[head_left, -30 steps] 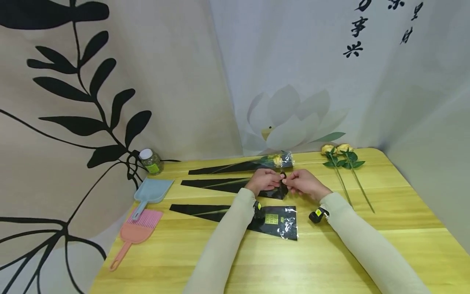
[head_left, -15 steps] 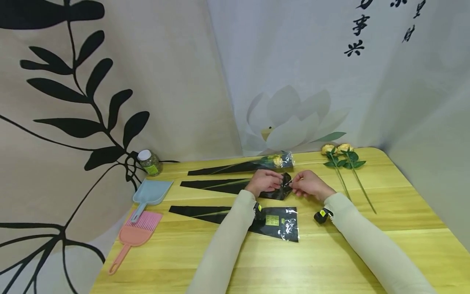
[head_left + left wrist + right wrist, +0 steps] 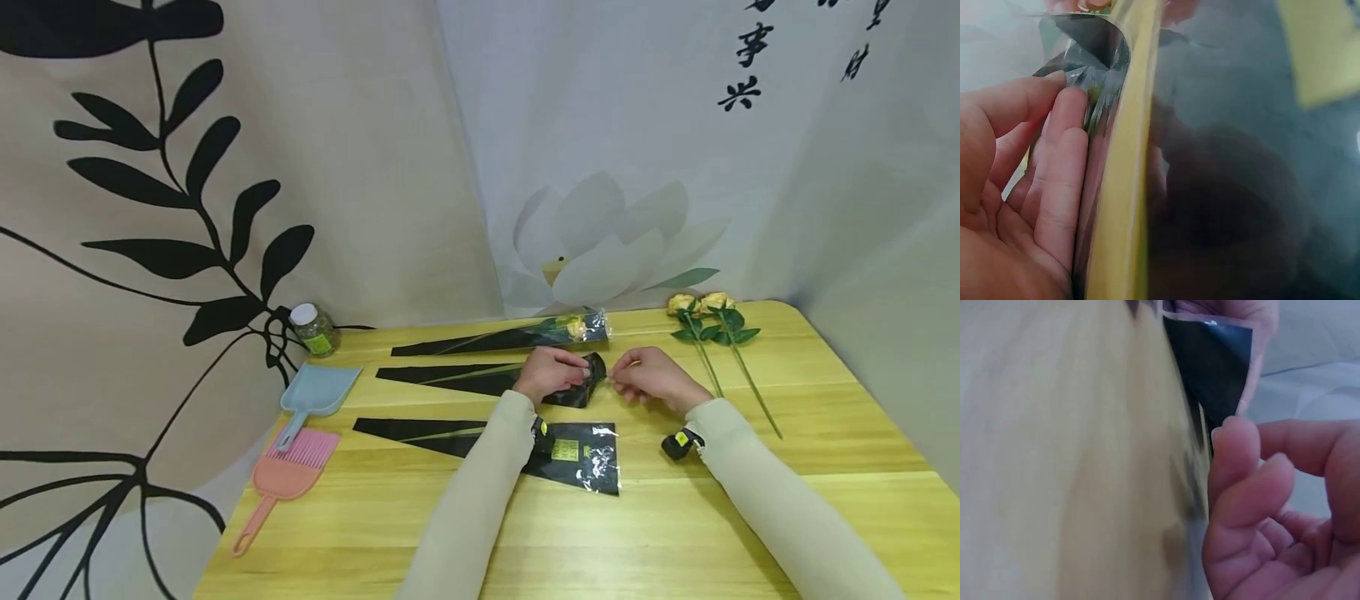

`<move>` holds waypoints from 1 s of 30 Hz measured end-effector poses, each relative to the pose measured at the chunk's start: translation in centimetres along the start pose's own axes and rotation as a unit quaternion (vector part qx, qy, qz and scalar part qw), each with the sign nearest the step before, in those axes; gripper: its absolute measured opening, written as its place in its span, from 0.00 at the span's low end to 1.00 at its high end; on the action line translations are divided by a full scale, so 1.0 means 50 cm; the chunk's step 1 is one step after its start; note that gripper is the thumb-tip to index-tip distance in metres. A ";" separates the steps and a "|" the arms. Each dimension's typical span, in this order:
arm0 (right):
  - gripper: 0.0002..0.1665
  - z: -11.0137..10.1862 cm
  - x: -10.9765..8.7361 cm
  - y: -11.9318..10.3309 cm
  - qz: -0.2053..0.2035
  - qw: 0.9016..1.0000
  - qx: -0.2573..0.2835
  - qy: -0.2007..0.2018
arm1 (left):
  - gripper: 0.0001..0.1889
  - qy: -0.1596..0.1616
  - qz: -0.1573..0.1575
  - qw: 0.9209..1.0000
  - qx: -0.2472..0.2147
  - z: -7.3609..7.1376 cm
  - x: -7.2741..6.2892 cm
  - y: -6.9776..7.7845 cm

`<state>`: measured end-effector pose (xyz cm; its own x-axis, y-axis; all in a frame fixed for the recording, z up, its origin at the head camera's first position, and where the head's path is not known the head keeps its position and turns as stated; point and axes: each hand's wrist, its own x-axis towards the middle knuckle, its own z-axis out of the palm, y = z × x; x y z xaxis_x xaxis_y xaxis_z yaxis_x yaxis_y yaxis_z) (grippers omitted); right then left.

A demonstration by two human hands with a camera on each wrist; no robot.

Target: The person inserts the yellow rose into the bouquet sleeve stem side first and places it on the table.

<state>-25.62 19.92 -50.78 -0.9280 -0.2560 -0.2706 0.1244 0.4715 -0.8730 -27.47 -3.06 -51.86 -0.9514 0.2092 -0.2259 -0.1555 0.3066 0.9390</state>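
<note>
A black flower sleeve (image 3: 465,379) with a clear, crinkled front lies in the middle of the table, its wide end lifted and opened. My left hand (image 3: 551,373) pinches the clear film (image 3: 1100,81) near that end with thumb and fingertips. At the mouth, my right hand (image 3: 651,377) pinches a corner of the dark film (image 3: 1216,362) between thumb and forefinger. Nearest the wall, another sleeve (image 3: 495,337) has a yellow rose (image 3: 576,328) inside. A third sleeve (image 3: 581,458) lies flat in front, partly under my left forearm.
Two loose yellow roses (image 3: 716,302) with long stems lie at the back right. On the left are a lidded jar (image 3: 315,332), a blue dustpan (image 3: 322,390) and a pink brush (image 3: 288,477). A curtain (image 3: 390,167) hangs along the table's back edge.
My right hand has moved slightly right, drawing the sleeve's mouth outward and wider. My left hand keeps its pinch on the film. The head view has shifted a little.
</note>
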 end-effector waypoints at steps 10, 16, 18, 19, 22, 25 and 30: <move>0.24 -0.053 -0.029 0.011 -0.011 1.000 -0.006 0.021 | 0.05 0.005 -0.004 0.999 0.033 0.004 -0.002 0.001; 0.26 -0.095 -0.054 0.024 -0.025 0.999 -0.025 0.036 | 0.06 -0.009 -0.009 0.999 0.029 0.000 0.002 -0.003; 0.26 -0.110 -0.064 0.029 -0.028 0.998 -0.035 0.048 | 0.07 -0.009 -0.006 1.000 0.021 0.000 0.003 -0.005; 0.26 -0.117 -0.068 0.033 -0.029 0.997 -0.040 0.055 | 0.07 -0.008 -0.005 1.000 0.016 0.000 0.004 -0.005; 0.27 -0.139 -0.079 0.046 -0.027 0.996 -0.052 0.070 | 0.07 -0.001 -0.001 1.000 0.001 0.000 0.006 -0.006; 0.29 -0.157 -0.090 0.057 -0.020 0.995 -0.060 0.082 | 0.05 0.019 0.000 1.000 -0.018 0.005 0.010 -0.007; 0.31 -0.180 -0.111 0.073 -0.013 0.991 -0.079 0.104 | 0.04 0.071 0.008 0.997 -0.022 0.017 0.017 -0.009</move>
<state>-23.15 30.65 -48.82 -0.9845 -0.0981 -0.1453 0.0585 0.5978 -0.7995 -27.96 -2.22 -52.67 -0.9813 0.0800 -0.1749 -0.1485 0.2630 0.9533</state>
